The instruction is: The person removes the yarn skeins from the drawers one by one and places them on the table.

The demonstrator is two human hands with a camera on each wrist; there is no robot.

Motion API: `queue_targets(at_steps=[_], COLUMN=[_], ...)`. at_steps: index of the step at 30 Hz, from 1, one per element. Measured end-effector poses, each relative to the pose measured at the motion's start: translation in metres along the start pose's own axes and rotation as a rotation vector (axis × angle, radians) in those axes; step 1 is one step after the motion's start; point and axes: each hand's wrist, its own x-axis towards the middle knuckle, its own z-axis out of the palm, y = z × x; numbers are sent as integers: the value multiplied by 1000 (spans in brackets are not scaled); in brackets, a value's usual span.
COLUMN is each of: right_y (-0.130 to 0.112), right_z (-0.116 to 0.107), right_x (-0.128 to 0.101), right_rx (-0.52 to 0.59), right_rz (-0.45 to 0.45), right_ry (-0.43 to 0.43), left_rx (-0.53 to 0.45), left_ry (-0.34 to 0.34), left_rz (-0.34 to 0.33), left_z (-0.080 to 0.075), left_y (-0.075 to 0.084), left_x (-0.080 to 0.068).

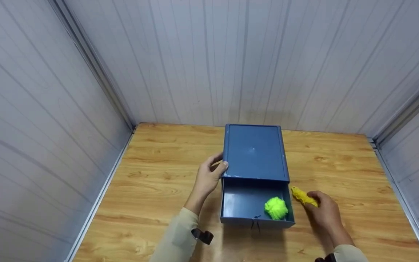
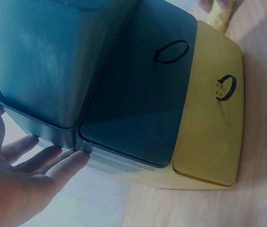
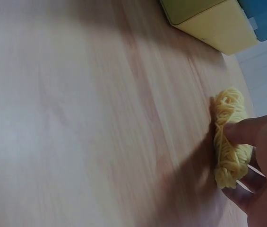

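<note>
We rest our left hand, fingers extended, against the drawer unit, presumably to steady it; our right hand pinches the yellow yarn beside the open drawer, which contains a green ball.

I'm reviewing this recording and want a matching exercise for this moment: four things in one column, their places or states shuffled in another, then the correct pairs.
Things
1. Bright green ball
2. Yarn bundle
3. Left hand
4. Bottom drawer

Places or states
A. Yellow and closed
B. Inside the open top drawer
C. Touching the side of the blue cabinet top
D. Held by the right hand

Right pairs
1-B, 2-D, 3-C, 4-A
</note>
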Motion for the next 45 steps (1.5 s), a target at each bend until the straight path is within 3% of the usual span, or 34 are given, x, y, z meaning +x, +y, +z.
queue_targets(at_steps=[4,20,28,45], right_y=[-1,-31,-56,-120], right_z=[-5,-28,-32,-42], right_x=[1,-12,-20,-55], right_rx=[-12,-62,-97,-9], right_rz=[14,-231,-284,-465], right_ry=[-5,187,235,266], left_rx=[4,10,-5,37], left_ry=[-6,-4,-2,10], left_rz=[3,-1,-6,7], left_z=[0,1,1,0], left_y=[0,2,2,-1], left_x=[0,2,2,1])
